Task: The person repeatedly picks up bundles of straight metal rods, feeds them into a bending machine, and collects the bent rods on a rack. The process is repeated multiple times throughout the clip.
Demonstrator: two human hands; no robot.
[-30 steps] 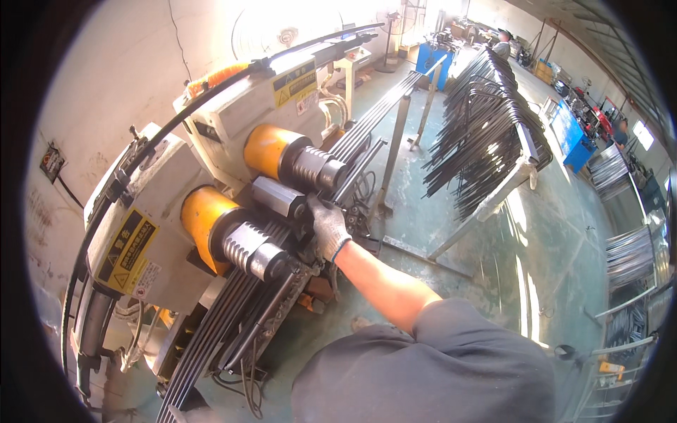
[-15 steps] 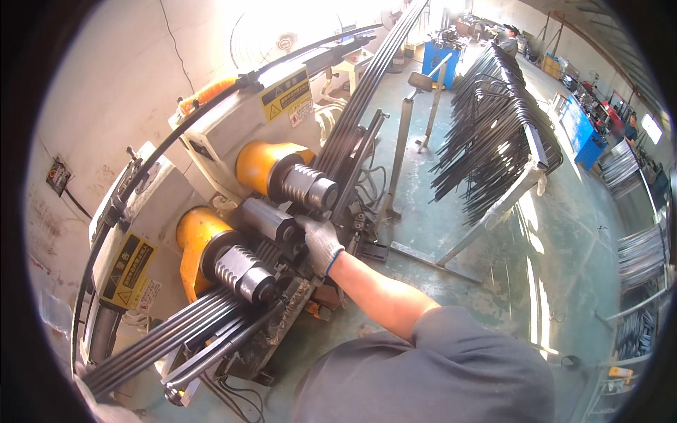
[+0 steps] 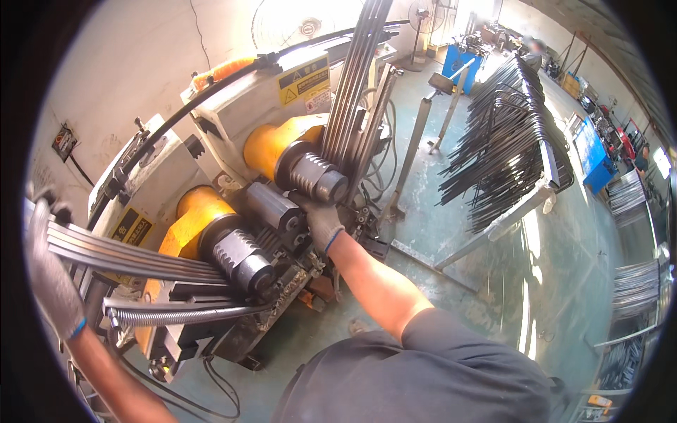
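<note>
My left hand [image 3: 53, 282], in a grey work glove, is at the far left with its fingers stretched upward against the ends of a bundle of dark metal bars [image 3: 141, 254]. The bars run from there to the near ribbed roller [image 3: 240, 261] of a bending machine. My gloved right hand [image 3: 323, 222] reaches between the dark central block [image 3: 271, 208] and the far ribbed roller [image 3: 317, 178]; its fingertips are hidden there. Beyond that roller, the bars [image 3: 352, 92] slant up and away.
Yellow housings [image 3: 197, 208] back the rollers. A spring-wrapped rod [image 3: 183, 315] juts left below the bars. To the right, a rack [image 3: 518, 204] carries many bent dark bars, and a metal post stand [image 3: 412, 155] stands nearer. Cables [image 3: 218, 388] hang beneath the machine.
The bars at both ends have swung upward, so the bundle is now bent around the block. My left hand has come up into view with the left ends; my right hand stays nearly in place.
</note>
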